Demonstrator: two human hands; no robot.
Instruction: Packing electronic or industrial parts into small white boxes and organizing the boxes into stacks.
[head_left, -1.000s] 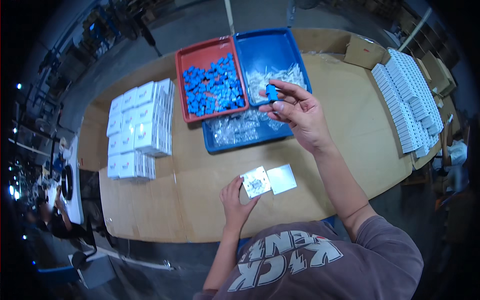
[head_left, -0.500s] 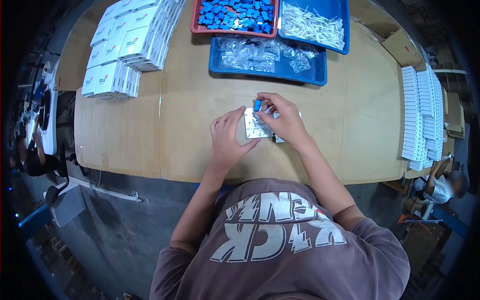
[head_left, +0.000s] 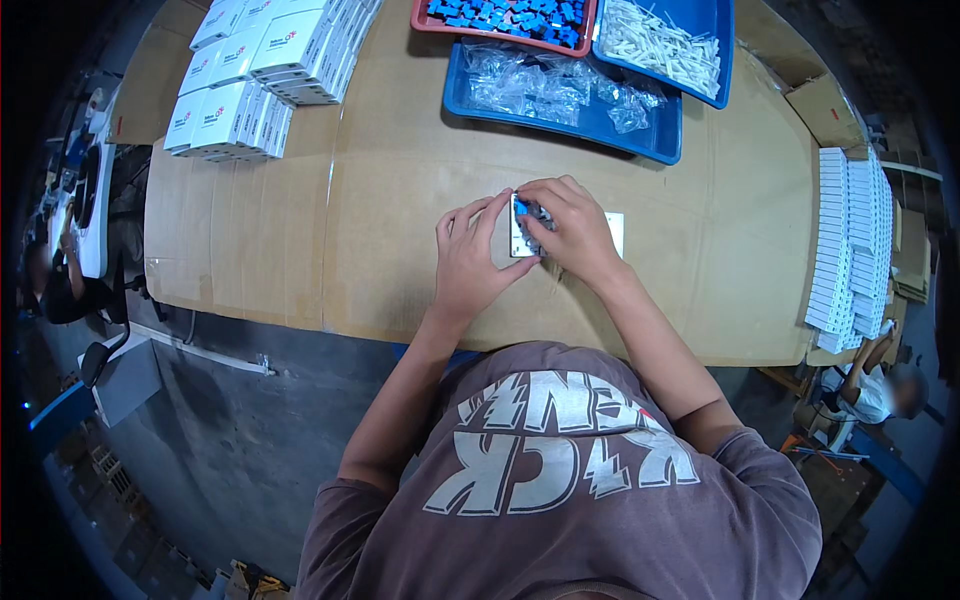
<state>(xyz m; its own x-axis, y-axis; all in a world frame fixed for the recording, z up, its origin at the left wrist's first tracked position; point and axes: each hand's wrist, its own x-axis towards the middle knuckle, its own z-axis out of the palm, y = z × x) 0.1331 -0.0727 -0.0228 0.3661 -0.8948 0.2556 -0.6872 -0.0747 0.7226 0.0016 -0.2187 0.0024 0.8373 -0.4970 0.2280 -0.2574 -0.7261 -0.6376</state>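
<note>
- Smooth tan cardboard (head_left: 250, 230) is covering the table, a seam running across it.
- Curving half open, the left hand (head_left: 475, 262) is bracing a square white box (head_left: 519, 246); the right hand (head_left: 578, 235) is pinching a small blue block (head_left: 521, 208) at its upper left corner.
- Cardboard is stretching to either side of both hands.
- Flat white square (head_left: 616, 232) is lying just rightward, partly hidden.
- Blue tray (head_left: 665, 146) of crinkled clear bags is sitting beyond.
</note>
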